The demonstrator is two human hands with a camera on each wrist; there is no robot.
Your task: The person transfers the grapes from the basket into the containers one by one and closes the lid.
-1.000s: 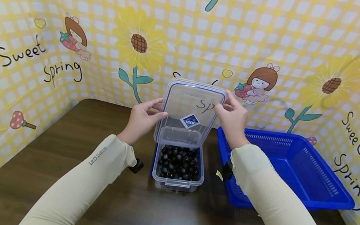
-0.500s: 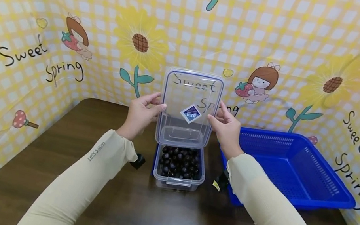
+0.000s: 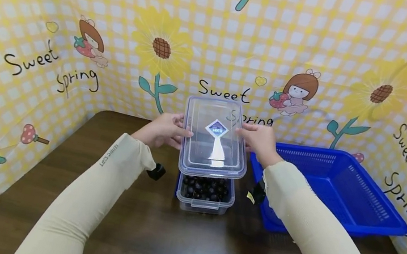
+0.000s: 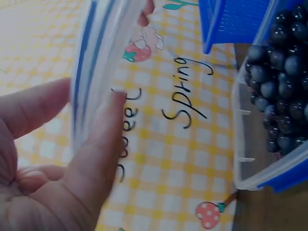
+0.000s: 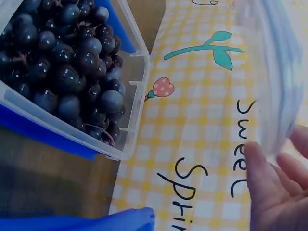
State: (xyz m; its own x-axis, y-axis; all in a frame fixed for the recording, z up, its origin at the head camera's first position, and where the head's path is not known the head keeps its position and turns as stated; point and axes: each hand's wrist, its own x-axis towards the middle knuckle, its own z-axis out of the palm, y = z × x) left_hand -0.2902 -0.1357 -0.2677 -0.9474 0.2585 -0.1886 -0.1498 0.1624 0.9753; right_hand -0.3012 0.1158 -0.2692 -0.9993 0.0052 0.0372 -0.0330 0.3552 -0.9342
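A clear plastic lid (image 3: 203, 149) with a blue seal and a diamond label is held tilted above a clear box (image 3: 202, 207). Dark grapes (image 3: 205, 189) fill the box, and the lid hides its far part in the head view. My left hand (image 3: 164, 130) pinches the lid's left edge, thumb on the near face and fingers behind. On the opposite edge my right hand (image 3: 262, 142) pinches it the same way. Both wrist views show the lid apart from the box, whose grapes (image 4: 284, 82) lie uncovered below.
A blue plastic basket (image 3: 337, 205) with slotted walls stands on the brown table (image 3: 135, 233) right of the box, under my right forearm. Something blue shows along the box's side. A yellow checked cloth (image 3: 219, 34) hangs behind and at both sides.
The lid has swung from nearly upright to a flatter tilt, its top edge dropping and its lower edge coming nearer over the box. Both hands moved with it, still gripping its sides.
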